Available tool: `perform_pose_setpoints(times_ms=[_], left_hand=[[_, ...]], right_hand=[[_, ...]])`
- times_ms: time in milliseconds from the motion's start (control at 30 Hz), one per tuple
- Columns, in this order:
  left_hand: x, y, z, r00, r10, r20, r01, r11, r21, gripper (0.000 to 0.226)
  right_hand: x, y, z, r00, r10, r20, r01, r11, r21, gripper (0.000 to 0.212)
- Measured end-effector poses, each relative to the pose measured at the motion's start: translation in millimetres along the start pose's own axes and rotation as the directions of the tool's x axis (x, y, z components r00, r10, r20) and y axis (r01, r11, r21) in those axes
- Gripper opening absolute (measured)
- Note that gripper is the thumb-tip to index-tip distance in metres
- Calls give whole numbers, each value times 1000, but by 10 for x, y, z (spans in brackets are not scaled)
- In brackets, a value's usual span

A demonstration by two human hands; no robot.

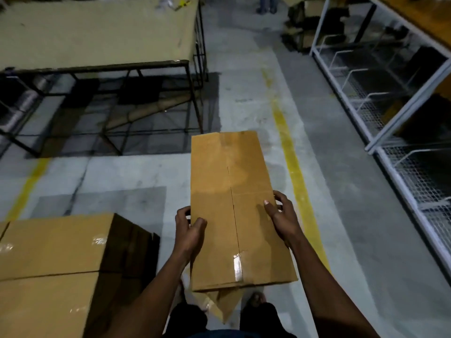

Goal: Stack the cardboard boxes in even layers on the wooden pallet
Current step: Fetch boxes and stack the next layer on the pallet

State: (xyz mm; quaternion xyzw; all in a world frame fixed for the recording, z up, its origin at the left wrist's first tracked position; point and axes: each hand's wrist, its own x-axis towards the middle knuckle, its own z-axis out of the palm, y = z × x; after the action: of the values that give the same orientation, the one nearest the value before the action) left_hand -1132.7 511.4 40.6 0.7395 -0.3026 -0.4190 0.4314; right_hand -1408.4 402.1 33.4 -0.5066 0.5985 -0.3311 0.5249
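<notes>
At the bottom edge a foot (255, 298) shows on the grey concrete floor (366, 240), partly under a loose cardboard flap (225, 304) that hangs below the near end of the box; the long cardboard box (231, 203) is held in the air in front of the person, well above the floor, its length pointing away, a centre seam running along the top face and a strip of clear tape (237, 267) over the seam at the near end. The left hand (189, 228) grips the box's left edge, thumb lying on the top face and fingers curled round the side; the right hand (280, 213) grips the right edge the same way, thumb flat on top, fingers wrapped over the edge. To the left, just beside the person, stands a stack of taped cardboard boxes (53, 252), upper one resting on a lower one; what they stand on is out of view. A yellow floor line (292, 167) runs away past the held box on its right; farther left stands a metal-framed table (97, 40) with a pale top and cardboard tubes (151, 109) beneath; along the right runs white wire-mesh shelving (402, 118); far off, a person's feet (267, 7) show at the top edge.
</notes>
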Motion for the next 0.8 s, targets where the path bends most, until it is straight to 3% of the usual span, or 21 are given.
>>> perform_pose_setpoints(times_ms=[133,333,567,800], left_hand=[[-276,-24,-300,993,5,-121,-15,996,-85,46],[-548,-150,-814,970,-8,-244,-22,993,-120,49],[-602,-383,-1464,954,-56,-295,5,985,-171,42],[-758,-726,-2276,932,-83,-354,-5,970,-241,57]], right_hand=[[-46,-315,234,991,-54,119,54,999,4,36],[-224,-719,714,956,-127,266,151,986,-71,44],[-545,-954,1367,937,-157,311,193,977,-87,51],[-874,-1148,2208,910,-152,387,209,972,-108,49]])
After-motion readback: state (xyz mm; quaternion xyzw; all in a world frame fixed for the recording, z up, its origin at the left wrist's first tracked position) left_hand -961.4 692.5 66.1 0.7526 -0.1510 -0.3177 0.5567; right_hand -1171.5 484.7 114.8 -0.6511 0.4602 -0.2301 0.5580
